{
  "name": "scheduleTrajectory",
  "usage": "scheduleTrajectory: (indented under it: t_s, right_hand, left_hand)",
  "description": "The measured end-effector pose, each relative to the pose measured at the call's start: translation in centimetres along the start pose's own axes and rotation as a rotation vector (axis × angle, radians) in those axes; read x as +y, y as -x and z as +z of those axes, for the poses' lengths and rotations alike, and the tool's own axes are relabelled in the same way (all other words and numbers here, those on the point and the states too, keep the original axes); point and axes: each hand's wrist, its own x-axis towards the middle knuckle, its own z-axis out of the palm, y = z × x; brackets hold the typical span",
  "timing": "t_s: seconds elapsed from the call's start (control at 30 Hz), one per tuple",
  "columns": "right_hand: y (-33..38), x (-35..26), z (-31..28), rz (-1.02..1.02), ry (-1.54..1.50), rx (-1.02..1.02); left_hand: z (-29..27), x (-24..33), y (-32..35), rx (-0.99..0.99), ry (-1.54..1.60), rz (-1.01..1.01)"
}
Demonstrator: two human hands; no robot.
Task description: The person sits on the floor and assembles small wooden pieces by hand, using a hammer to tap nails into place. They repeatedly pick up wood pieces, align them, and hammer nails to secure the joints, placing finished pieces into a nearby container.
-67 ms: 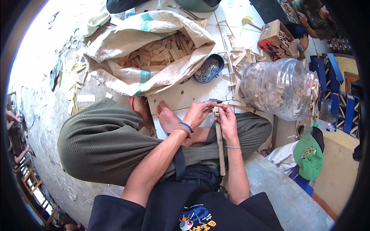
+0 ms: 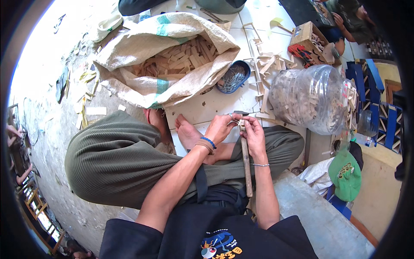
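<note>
My left hand (image 2: 221, 128) and my right hand (image 2: 255, 135) meet above my crossed legs, fingers closed in a pinch. Between their fingertips is a small pale wood piece (image 2: 241, 123); its exact shape is partly hidden by the fingers. A hammer (image 2: 247, 168) with a wooden handle lies lengthwise beneath the hands, its handle pointing toward my body. Its dark metal head (image 2: 240, 113) shows just beyond my fingertips. Whether any finger also grips the hammer I cannot make out.
Ahead stands an open woven sack (image 2: 125, 54) of wood strips, beside a blue tub (image 2: 234, 89) of nails. To the right lie small wood frames (image 2: 269, 64), a clear plastic jug (image 2: 308, 99) with wood pieces, and a wooden box (image 2: 304, 36). A co-worker's hand (image 2: 339, 20) shows far right.
</note>
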Motion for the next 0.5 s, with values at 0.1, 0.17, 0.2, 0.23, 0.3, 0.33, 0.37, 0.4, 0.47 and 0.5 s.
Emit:
scheduleTrajectory:
  t_s: [0.1,0.17,0.2,0.23,0.3,0.33,0.37,0.4,0.47,0.5]
  right_hand:
    - [0.0,-0.3,0.3,-0.002,0.015,0.001]
    - [0.0,-0.5,0.4,-0.005,0.001,-0.012]
    - [0.0,-0.6,0.5,0.0,0.008,-0.003]
    - [0.0,-0.7,0.6,-0.006,0.009,-0.006]
    - [-0.1,-0.8,0.7,-0.017,0.027,-0.009]
    - [-0.2,-0.9,0.8,-0.021,0.043,-0.011]
    - [-0.2,-1.0,0.9,-0.015,0.061,-0.006]
    - [-0.2,-1.0,1.0,-0.028,0.065,-0.01]
    - [-0.3,-1.1,1.2,-0.036,0.071,0.002]
    - [-0.3,-1.1,1.3,-0.046,0.07,-0.001]
  left_hand:
    - [-0.5,0.2,-0.1,-0.026,-0.013,0.054]
    - [-1.1,0.5,0.1,-0.029,-0.071,0.13]
    - [-1.4,0.8,0.3,-0.033,-0.043,0.09]
    - [-1.7,1.1,0.5,-0.04,-0.02,0.046]
    - [-2.2,1.5,0.5,-0.055,0.024,-0.02]
    - [-2.4,1.7,0.5,-0.063,0.044,-0.045]
    - [-2.5,1.9,0.4,-0.07,0.063,-0.071]
    - [-2.6,2.0,0.3,-0.064,0.082,-0.063]
    - [-2.6,2.1,0.1,-0.056,0.123,-0.043]
    - [-2.5,2.1,0.1,-0.048,0.138,-0.036]
